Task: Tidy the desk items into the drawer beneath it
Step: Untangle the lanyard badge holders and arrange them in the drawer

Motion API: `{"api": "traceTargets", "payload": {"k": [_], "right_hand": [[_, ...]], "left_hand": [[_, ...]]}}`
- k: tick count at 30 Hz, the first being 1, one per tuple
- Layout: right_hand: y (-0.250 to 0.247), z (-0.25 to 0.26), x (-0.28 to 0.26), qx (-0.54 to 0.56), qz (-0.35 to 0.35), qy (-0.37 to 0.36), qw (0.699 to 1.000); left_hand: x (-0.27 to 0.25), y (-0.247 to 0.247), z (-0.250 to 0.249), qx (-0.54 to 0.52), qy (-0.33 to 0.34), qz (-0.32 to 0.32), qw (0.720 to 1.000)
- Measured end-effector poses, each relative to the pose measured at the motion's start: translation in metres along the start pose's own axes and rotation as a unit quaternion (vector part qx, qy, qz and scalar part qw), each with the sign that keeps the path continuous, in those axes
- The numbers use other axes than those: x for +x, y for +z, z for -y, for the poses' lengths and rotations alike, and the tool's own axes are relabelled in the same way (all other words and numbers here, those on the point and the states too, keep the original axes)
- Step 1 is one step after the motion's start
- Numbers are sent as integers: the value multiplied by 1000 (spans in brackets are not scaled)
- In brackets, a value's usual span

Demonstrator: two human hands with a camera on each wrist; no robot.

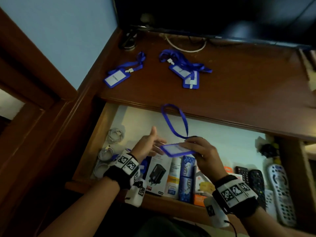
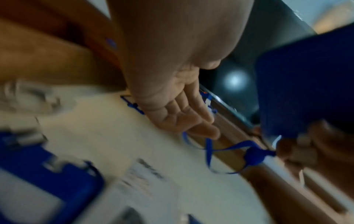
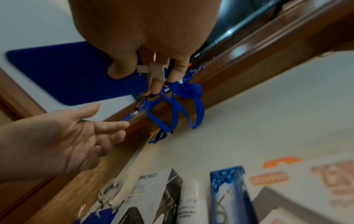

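Above the open drawer [image 1: 109,127], near its middle: a blue badge holder [image 1: 176,150], pinched at its clip end by the right hand [image 1: 204,155], thumb underneath and fingers curled over the top, roughly level, white card face up. Blue lanyard [image 1: 174,122] looping up from that grip toward the front edge of the counter [image 1: 239,86]. Left hand [image 1: 147,146] just beside the holder's free end, palm turned inward, fingers spread and relaxed, thumb up, gripping nothing; whether fingertips touch the holder, cannot tell.

On the counter: one badge holder with lanyard [image 1: 118,76] near the left edge; two more in a tangled pair [image 1: 187,74] toward the middle. White cable [image 1: 186,47] along the back edge, under a dark monitor [image 1: 222,16].

In the drawer: coiled white cables [image 1: 112,135] at the left side, a charger box [image 1: 158,175], a white tube [image 1: 174,177] and a blue patterned box [image 1: 187,177] along the front edge, remote controls [image 1: 280,190] at the right front corner.
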State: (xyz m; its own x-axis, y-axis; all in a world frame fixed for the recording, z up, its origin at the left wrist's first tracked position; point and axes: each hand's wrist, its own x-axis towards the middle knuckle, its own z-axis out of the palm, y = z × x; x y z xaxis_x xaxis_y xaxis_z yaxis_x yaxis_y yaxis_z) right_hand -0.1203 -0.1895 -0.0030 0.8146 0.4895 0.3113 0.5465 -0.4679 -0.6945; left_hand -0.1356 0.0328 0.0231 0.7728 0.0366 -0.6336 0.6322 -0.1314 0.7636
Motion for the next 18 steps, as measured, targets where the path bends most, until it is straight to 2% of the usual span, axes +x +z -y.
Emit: {"api": "traceTargets", "payload": {"k": [4, 8, 10, 13, 15, 18], "right_hand": [[-30, -1, -12, -48, 6, -65, 997], [-47, 0, -16, -67, 9, -73, 995], [-49, 2, -18, -67, -10, -64, 996], [-49, 3, -21, -37, -45, -28, 998], [-51, 2, -20, -35, -53, 11, 998], [-58, -2, -16, -31, -65, 124, 990]], "left_hand": [[-14, 33, -14, -6, 9, 34, 999], [-27, 62, -25, -33, 33, 127, 991], [-30, 70, -30, -64, 65, 137, 986], [-36, 75, -32, -21, 113, 150, 982], [-39, 77, -34, 10, 121, 144, 982], [-40, 74, -36, 55, 138, 102, 984]]}}
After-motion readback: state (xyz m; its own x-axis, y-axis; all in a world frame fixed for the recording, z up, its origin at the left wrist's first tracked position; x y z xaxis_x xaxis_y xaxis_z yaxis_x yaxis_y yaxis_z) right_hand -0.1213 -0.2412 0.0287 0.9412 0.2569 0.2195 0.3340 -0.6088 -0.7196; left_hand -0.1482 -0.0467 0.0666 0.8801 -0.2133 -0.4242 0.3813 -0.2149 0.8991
